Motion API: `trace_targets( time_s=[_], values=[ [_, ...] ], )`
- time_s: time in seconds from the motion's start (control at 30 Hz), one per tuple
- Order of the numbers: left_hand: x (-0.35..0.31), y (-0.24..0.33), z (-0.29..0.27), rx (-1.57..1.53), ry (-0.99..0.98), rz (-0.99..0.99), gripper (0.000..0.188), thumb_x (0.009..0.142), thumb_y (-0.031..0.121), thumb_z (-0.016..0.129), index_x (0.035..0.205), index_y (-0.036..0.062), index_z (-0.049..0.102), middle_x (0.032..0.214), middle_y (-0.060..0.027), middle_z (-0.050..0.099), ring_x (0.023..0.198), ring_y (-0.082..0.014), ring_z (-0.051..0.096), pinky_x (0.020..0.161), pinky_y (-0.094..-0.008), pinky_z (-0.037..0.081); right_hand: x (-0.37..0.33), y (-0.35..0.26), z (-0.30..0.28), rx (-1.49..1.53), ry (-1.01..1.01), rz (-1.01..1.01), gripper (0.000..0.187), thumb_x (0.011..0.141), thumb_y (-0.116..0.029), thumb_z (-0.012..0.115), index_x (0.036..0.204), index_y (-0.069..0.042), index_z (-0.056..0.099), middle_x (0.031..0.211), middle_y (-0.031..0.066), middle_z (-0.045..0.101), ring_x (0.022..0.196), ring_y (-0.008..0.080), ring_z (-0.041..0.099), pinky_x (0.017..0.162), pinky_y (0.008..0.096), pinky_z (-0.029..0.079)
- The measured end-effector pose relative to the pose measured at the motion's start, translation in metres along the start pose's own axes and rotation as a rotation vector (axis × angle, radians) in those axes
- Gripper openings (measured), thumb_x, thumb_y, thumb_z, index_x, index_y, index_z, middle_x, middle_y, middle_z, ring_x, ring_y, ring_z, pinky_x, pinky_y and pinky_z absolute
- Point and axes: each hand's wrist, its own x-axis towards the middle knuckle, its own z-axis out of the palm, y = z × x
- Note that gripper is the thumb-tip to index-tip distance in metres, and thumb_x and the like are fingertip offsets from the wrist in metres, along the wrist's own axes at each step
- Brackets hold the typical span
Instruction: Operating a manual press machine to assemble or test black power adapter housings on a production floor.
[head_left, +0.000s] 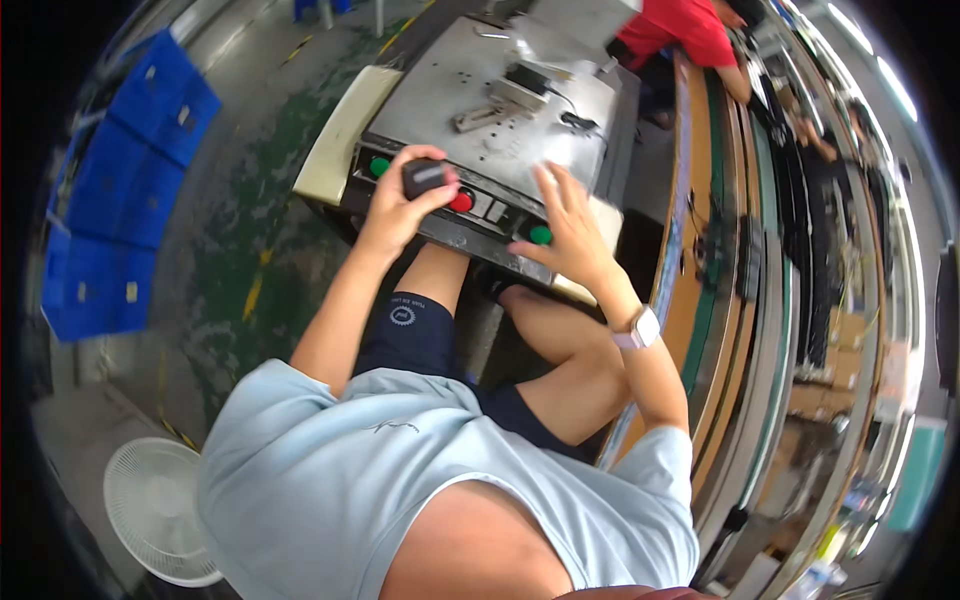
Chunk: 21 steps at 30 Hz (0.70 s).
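My left hand is closed around a small dark block with rounded edges, its exact kind unclear. It is above the front panel of a metal-topped machine, between a green push button and a red button. My right hand hovers with fingers spread and holds nothing; its thumb is close to a second green button. On the metal top sit a small metal fixture with a dark part on it, a metal bracket and a short black cable.
Blue bins stand at the left, and a white fan at the lower left. A long conveyor line runs along my right side. Beyond the machine, a person in a red shirt leans at the line.
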Motion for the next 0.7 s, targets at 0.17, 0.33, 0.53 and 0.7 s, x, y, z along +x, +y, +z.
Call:
trace_targets(
  time_s=[0.17,0.33,0.53,0.7],
  values=[
    [0.013,0.063,0.100,0.050,-0.197,-0.096,0.051,0.098,0.031,0.046,0.140,0.0047,0.037,0.133,-0.0206,0.049,0.116,-0.0280,0.051,0.100,-0.0375,0.038,0.000,-0.041,-0.038,1.398,-0.116,0.197,0.050,0.088,-0.016,0.069,0.129,-0.002,0.044,0.105,0.0143,0.061,0.083,0.0190,0.063,0.073,0.0280,0.051],
    [-0.019,0.033,0.063,0.263,-0.531,-0.147,0.072,0.099,0.055,0.033,0.148,0.0047,0.024,0.141,-0.0150,0.046,0.126,-0.0246,0.046,0.105,-0.0371,0.032,-0.102,0.031,-0.157,0.735,0.346,0.527,0.029,0.091,-0.020,0.063,0.115,-0.005,0.058,0.084,0.0030,0.060,0.063,0.0071,0.052,0.054,0.0194,0.042],
    [-0.096,-0.065,-0.012,0.739,-0.432,-0.463,0.039,0.098,0.029,0.051,0.127,0.0019,0.051,0.118,-0.0130,0.063,0.103,-0.0254,0.062,0.088,-0.0319,0.047,-0.382,0.172,-0.286,-0.465,0.466,1.239,0.039,0.092,-0.024,0.056,0.127,-0.008,0.055,0.097,0.0155,0.068,0.076,0.0292,0.064,0.069,0.0385,0.050],
    [-0.125,-0.076,-0.024,0.810,-0.338,-0.588,0.033,0.094,0.021,0.056,0.120,0.0004,0.055,0.111,-0.0144,0.065,0.095,-0.0244,0.064,0.082,-0.0321,0.050,-0.426,0.229,-0.269,-0.665,0.423,1.587,0.040,0.087,-0.025,0.056,0.118,0.000,0.062,0.113,0.0201,0.066,0.097,0.0401,0.064,0.081,0.0499,0.051]
  ],
)
